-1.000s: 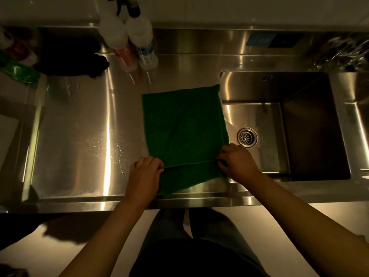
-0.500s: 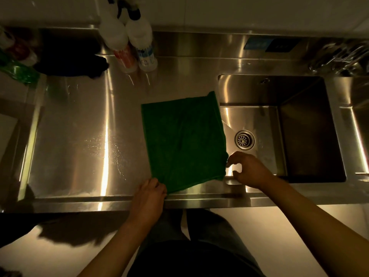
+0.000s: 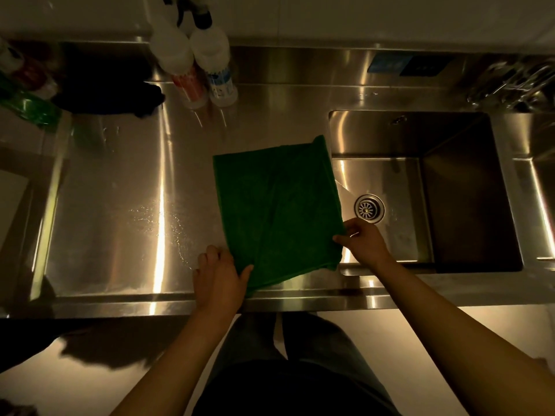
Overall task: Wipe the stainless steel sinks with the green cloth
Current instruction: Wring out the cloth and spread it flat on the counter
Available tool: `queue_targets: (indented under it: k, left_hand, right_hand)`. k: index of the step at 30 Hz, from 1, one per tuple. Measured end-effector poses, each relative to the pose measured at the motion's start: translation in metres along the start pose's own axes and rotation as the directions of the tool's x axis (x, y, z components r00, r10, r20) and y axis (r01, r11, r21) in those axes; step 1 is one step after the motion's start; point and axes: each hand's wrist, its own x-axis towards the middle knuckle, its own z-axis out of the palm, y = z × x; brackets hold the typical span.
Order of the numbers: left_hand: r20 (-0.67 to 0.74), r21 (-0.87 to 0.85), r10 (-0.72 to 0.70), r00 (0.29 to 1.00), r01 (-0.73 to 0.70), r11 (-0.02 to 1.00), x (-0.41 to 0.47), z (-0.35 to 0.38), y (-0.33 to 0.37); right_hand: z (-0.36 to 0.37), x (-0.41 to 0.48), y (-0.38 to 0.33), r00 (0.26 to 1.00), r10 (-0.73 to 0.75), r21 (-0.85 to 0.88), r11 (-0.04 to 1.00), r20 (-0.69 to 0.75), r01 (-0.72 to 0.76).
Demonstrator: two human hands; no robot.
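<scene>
A square dark-green fabric cloth (image 3: 276, 211) is lying spread flat at the centre of the frame on the brushed stainless steel worktop (image 3: 120, 190). Its right edge is reaching just over the left rim of the deep rectangular stainless steel sink (image 3: 468, 190). The left hand (image 3: 219, 277) is gripping the cloth's lower-left corner, with the thumb lying on top of the fabric. The right hand (image 3: 363, 244) is pinching the right edge near the lower-right corner, above the sink's near-left corner.

Two white plastic spray bottles (image 3: 210, 55) are standing at the top centre, well apart from the cloth's far edge. A crumpled black rag (image 3: 108, 82) and a green bottle (image 3: 30, 108) are lying at the upper left. A round metal drain strainer (image 3: 368, 208) is sitting in the sink floor, just right of the cloth and just above the right hand. Shiny metal utensils (image 3: 510, 82), too blurred to identify, are lying at the upper right. Water droplets (image 3: 156, 217) are glistening left of the cloth.

A broad stretch of worktop is running from the cloth's left edge to the raised lip at the frame's left. The front edge is passing just below both hands. A second basin (image 3: 543, 187) is showing at the far right.
</scene>
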Motion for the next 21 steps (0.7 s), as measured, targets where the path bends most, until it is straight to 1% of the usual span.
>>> queue_targets:
  k: [4,7,9,12,14,17,21]
  left_hand:
    - [0.0,0.012,0.017,1.0,-0.017,1.0,-0.004,0.005,0.002]
    - [0.004,0.028,0.044,0.999,-0.044,0.999,-0.005,0.005,0.003]
    - [0.008,0.052,0.044,0.999,-0.044,0.998,-0.004,0.003,0.002]
    - [0.004,0.039,0.032,0.999,-0.032,0.999,-0.003,-0.004,-0.008]
    - [-0.008,0.013,0.031,0.999,-0.03,0.999,-0.004,-0.012,-0.015]
    - [-0.023,0.021,0.026,0.999,-0.026,0.999,-0.003,-0.027,-0.024]
    - [-0.029,0.008,0.033,0.999,-0.032,0.999,-0.004,-0.04,-0.039]
  right_hand:
    - [0.004,-0.002,0.001,1.0,-0.004,0.029,1.0,-0.001,0.004]
    - [0.006,-0.005,0.0,0.998,-0.026,0.033,0.999,-0.065,0.028]
    - [0.007,-0.009,0.0,0.996,-0.051,0.037,0.998,-0.073,0.054]
    - [0.006,-0.016,0.0,1.0,-0.014,0.045,0.999,-0.005,0.015]
    - [0.002,-0.017,0.001,0.997,0.04,-0.016,0.999,0.062,-0.039]
    - [-0.004,-0.024,0.003,0.983,0.051,-0.085,0.996,0.174,-0.037]
    - [-0.009,-0.039,0.004,0.967,0.053,-0.05,0.998,0.249,-0.042]
